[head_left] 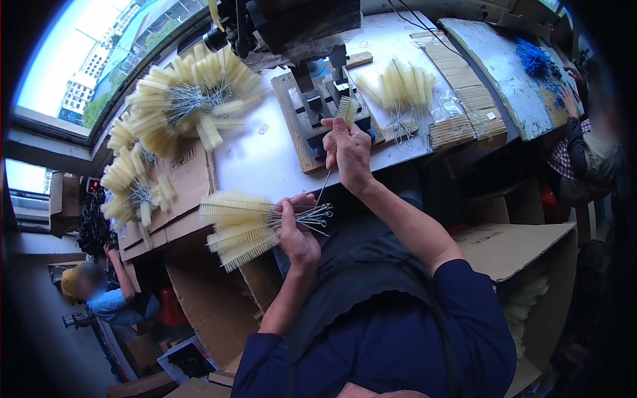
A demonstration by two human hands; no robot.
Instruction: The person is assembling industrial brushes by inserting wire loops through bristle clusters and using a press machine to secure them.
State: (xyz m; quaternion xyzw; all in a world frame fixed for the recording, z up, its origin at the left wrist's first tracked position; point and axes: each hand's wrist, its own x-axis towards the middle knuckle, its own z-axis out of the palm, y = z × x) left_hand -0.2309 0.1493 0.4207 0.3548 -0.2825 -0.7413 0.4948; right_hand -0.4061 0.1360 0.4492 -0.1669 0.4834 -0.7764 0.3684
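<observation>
one brush up at the machine, a bundle held low

head view: right hand (pixel 346 151) at about 12 o'clock from the torso, fingers pinched on the wire stem of a single brush (pixel 346 109), bristle head up against the small machine (pixel 317 99) on the white surface (pixel 265 159). left hand (pixel 296 229) lower, near centre, fingers wrapped tight round a bundle of brushes (pixel 239 225), bristle ends fanning to 9 o'clock, wire loop ends poking out toward 3 o'clock.

doing it well, as a judgement: keep the stem straight and the pinch low on the wire so the head sits square at the machine; keep the bundle clamped so no stems slide out.

look of the brush: pale yellow cylinder of bristles on a thin twisted metal wire, looped at the far end, light and springy by the look of it.

more heaps of brushes (pixel 179 99) at 10 to 11 o'clock over cardboard boxes (pixel 192 172), another pile (pixel 398 83) at 1 o'clock. a person in blue (pixel 113 302) sits at 8 o'clock.
</observation>
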